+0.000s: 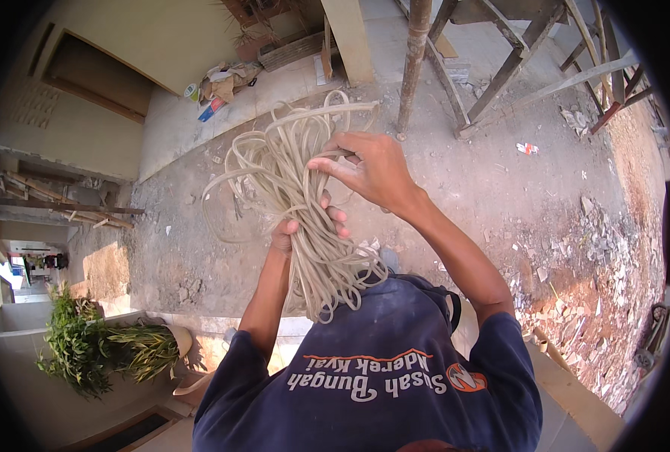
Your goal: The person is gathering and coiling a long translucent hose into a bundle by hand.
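A thick bundle of pale beige cord [305,192], gathered in many loops, hangs in front of my chest. My left hand [312,222] is wrapped round the middle of the bundle, thumb on the near side and fingertips showing on its right. Higher up, my right hand [369,166] pinches a strand of the cord between thumb and fingers at the bundle's right edge. Loose loops fan out above and to the left, and more loops droop below my left hand against my dark blue shirt.
Wooden scaffold legs [500,64] and a rusty pole [414,68] stand at the upper right. Broken rubble [591,294] covers the ground on the right. A potted plant [143,350] is at lower left. Bags and scraps [225,83] lie on the ledge by the wall.
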### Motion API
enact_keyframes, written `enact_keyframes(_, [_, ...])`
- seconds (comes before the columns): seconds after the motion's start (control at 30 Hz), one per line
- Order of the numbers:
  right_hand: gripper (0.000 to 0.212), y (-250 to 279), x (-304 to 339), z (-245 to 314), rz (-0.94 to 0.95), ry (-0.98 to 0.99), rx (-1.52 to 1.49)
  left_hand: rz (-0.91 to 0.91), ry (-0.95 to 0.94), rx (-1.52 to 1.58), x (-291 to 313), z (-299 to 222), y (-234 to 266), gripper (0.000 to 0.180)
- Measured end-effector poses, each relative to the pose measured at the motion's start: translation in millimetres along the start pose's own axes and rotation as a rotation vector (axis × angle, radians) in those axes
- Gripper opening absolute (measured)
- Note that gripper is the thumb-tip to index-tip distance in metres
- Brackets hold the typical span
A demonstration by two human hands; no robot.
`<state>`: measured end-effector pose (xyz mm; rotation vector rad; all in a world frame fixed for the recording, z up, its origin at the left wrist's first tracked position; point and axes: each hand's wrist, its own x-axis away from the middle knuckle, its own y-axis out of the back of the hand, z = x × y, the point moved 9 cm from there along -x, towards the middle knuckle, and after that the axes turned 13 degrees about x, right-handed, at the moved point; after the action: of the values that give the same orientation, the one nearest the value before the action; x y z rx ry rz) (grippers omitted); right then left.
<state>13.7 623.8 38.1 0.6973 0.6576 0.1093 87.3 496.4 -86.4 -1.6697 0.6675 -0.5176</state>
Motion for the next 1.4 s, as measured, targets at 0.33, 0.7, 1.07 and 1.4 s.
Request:
enact_keyframes(0.33, [0.039, -38.8, 79.6, -191.1, 0.457, -0.377, -0.585, 0.303, -0.380, -0.089, 16.6, -52.3, -83.8, 0.057])
enact_keyframes(0.7, [0.054, -9.8, 362.1, -337.7, 0.189, -0.851, -0.109, -0.643, -0.556, -0.425, 122.0, -125.3, 107.5, 0.055])
enact_keyframes(1.07, [0.040, 50.0, 395.5, -217.3, 0.045, -0.942, -0.144, -0.926, 0.197, -0.528, 55.1, -21.9, 270.6, 0.043])
enact_keyframes(1.4, [0.048, 65.2, 384.0, -211.3, -0.215, -0.971, -0.107, -0.790, 0.286, -0.768, 28.5, -2.7, 252.4, 0.060])
